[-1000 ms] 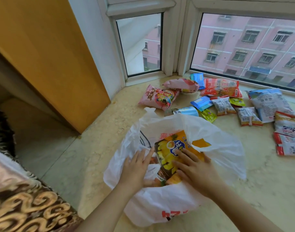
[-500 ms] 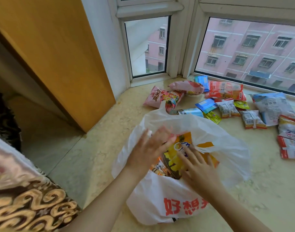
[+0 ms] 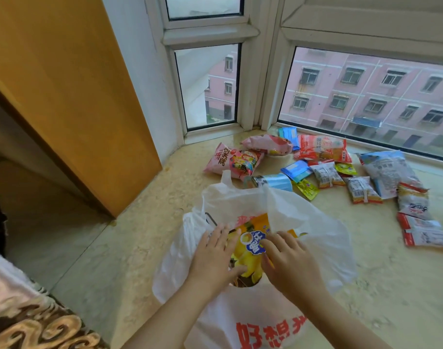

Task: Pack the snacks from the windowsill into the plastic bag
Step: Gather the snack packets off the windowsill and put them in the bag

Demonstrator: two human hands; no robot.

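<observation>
A white plastic bag [image 3: 316, 222] with red characters lies open on the marble windowsill [image 3: 145, 238]. Inside its mouth sits a yellow chip packet [image 3: 250, 244]. My left hand [image 3: 212, 258] lies with straight fingers on the packet's left side, at the bag's mouth. My right hand [image 3: 288, 263] rests on the packet's right side, fingers loosely spread. Beyond the bag lie several loose snacks: a pink packet [image 3: 233, 162], a blue can [image 3: 273, 181], a red packet [image 3: 323, 148] and a large blue-white packet [image 3: 389, 171].
An orange wooden panel [image 3: 72, 96] stands at the left. White window frames [image 3: 263, 79] close off the back of the sill. A brown patterned fabric [image 3: 34, 323] lies at the lower left. More white-red packets [image 3: 421, 230] lie at the right edge.
Both hands stay on the yellow packet in the bag. The left hand lifted to the bag's rim, then came down flat on the packet again. The view tilted up and closer.
</observation>
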